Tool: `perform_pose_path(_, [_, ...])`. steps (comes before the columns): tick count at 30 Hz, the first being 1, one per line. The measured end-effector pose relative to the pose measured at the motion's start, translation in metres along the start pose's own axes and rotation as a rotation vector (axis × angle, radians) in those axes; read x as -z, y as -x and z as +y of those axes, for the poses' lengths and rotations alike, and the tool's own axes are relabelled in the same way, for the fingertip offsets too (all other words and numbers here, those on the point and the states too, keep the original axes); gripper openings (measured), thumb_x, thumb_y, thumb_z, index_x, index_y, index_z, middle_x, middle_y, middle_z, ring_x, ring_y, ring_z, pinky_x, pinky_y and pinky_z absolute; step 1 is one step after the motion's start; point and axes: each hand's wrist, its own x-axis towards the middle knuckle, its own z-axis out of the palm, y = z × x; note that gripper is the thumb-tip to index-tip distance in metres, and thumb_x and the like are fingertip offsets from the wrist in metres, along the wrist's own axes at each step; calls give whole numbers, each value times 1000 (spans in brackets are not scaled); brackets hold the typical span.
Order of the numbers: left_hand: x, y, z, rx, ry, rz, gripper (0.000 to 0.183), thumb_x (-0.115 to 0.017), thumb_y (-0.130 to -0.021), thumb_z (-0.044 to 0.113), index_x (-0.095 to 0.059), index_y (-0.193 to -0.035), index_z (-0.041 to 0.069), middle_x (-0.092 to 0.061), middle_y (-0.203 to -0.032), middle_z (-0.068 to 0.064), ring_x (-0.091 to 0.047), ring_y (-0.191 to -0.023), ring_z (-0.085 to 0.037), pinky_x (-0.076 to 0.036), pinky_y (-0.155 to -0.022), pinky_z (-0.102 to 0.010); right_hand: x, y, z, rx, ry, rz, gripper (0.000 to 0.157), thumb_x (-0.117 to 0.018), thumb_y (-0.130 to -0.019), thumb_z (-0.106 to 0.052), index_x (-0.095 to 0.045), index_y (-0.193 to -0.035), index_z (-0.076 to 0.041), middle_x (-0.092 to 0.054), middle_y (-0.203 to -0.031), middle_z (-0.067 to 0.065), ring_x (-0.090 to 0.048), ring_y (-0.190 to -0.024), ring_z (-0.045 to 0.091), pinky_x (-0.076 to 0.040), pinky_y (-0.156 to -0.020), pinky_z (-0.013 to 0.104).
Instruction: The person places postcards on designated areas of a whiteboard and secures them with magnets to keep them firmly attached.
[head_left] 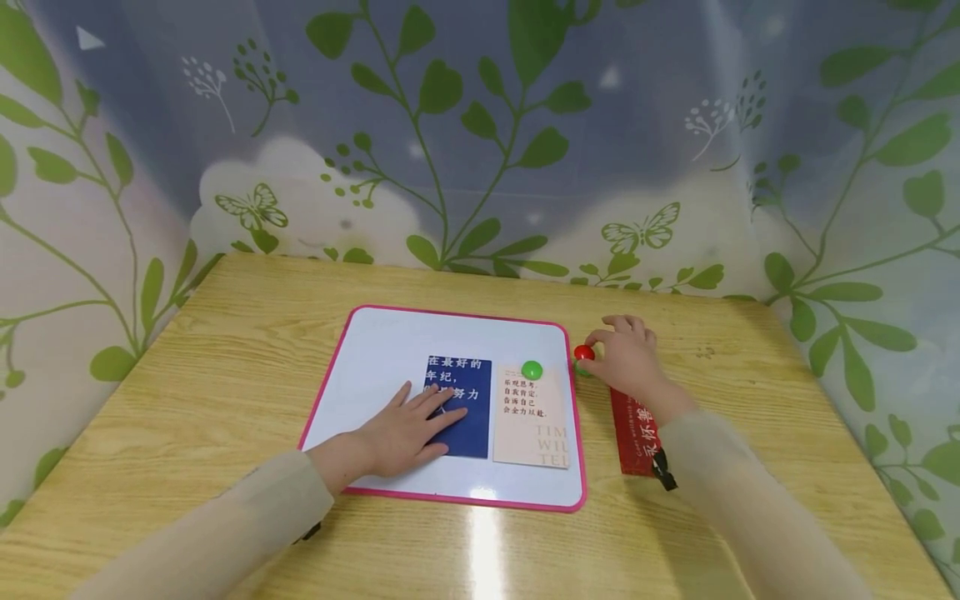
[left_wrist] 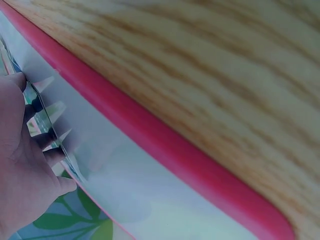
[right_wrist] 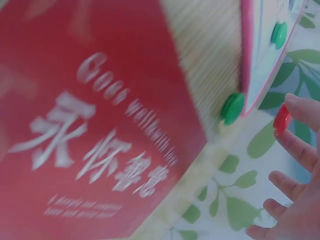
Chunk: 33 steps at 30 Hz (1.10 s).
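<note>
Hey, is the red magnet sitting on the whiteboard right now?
No, the red magnet is pinched by the right hand, off to the side of the whiteboard.

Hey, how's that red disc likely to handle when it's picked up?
The red disc is probably light, being small enough for the right hand to pinch. Its glossy surface might be slippery, and its round rim could let it roll on edge.

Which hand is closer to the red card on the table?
The right hand, near the far end of the red card, pinching a red magnet. The left hand is farther left, touching the blue card on the whiteboard.
</note>
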Motion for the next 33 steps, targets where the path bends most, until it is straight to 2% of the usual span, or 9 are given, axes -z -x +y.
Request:
perform_pose_path(7, [0, 1, -1, -2, 8, 0, 53, -38, -99, 43, -31, -147, 23, -23, -155, -9, -20, -144, -30, -11, -115, -56, -5, -10, -25, 66, 3, 9, 31, -71, -82, -31, -68, -103, -8, -37, -142, 23, -22, -133, 44, -17, -105, 63])
perform_pose_path(14, [-1, 1, -2, 7, 2, -3, 54, -37, -99, 45, -30, -147, 24, -22, -156, -8, -19, -144, -30, -11, -115, -56, -10, -18, -58, 111, 54, -6, 31, -71, -82, -35, -69, -103, -12, -39, -143, 19, -24, -135, 42, -20, -107, 61])
perform_pose_path(23, [-4, 0, -3, 5, -3, -5, 54, -36, -99, 46, -29, -148, 25, -21, -156, -8, -18, -145, -29, -9, -115, -57, -26, -29, -98, 184, 114, -30, 29, -69, -83, -36, -70, -104, -16, -42, -143, 14, -28, -136, 38, -21, -109, 60])
perform_pose_path(33, [-3, -1, -4, 4, -35, -14, 55, -36, -98, 48, -28, -148, 26, -21, -156, -7, -18, -145, -28, -11, -115, -58, -42, -35, -125, 251, 114, -48, 31, -68, -84, -37, -69, -109, -18, -42, -143, 13, -26, -137, 37, -18, -110, 60])
